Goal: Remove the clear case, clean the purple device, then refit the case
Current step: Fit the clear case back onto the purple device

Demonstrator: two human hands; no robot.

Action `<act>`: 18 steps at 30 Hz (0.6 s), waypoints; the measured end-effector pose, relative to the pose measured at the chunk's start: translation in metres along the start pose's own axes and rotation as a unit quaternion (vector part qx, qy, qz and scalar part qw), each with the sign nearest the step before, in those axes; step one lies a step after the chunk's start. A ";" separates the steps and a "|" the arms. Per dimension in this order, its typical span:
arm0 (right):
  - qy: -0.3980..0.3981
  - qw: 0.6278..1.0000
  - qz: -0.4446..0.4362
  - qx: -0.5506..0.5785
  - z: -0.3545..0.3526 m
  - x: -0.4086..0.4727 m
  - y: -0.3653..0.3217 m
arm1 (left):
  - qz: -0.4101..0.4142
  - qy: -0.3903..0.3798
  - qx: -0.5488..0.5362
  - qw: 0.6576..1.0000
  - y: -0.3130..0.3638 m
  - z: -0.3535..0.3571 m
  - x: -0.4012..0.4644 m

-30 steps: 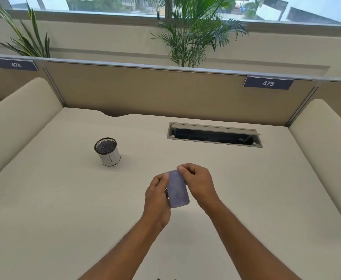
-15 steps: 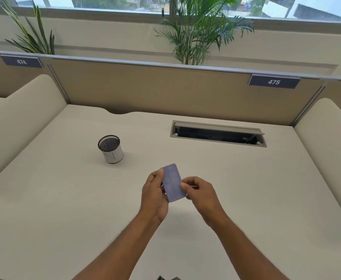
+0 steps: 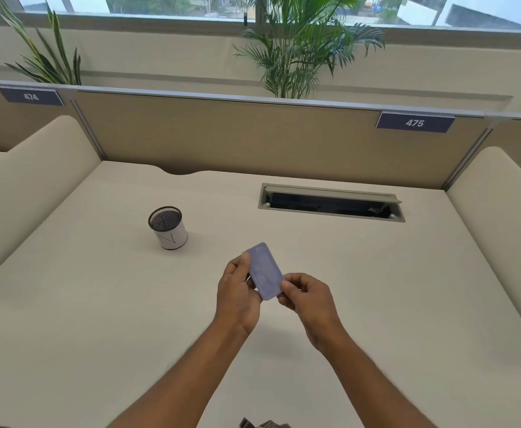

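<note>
The purple device, a flat phone-sized slab with its back facing me, is held above the middle of the desk. My left hand grips its left long edge, thumb on top. My right hand pinches its lower right corner with thumb and fingertips. The clear case cannot be told apart from the device; it looks fitted around it. The device tilts with its upper end toward the far left.
A white mesh-topped pen cup stands to the left on the beige desk. An open cable slot lies at the back right. Padded dividers flank both sides, and a dark object pokes in at the bottom edge.
My right hand slid from the device's top end down to its lower right corner. The device tilted so its upper end points farther left and stands free of fingers.
</note>
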State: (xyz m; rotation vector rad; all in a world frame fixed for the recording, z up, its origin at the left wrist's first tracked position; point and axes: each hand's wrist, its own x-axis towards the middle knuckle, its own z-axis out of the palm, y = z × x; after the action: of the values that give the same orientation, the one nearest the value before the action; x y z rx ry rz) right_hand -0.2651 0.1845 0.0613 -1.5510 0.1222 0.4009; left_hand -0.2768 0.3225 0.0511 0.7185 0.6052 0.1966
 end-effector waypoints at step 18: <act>-0.011 0.996 -0.060 -0.059 0.018 -0.010 0.003 | 0.019 0.021 -0.047 0.999 0.006 0.011 -0.009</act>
State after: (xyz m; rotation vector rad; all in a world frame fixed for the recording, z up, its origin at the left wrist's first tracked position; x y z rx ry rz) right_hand -0.2782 0.2004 0.0622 -1.6611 -0.0125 0.3343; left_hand -0.2774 0.3172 0.0660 0.6368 0.6196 0.2736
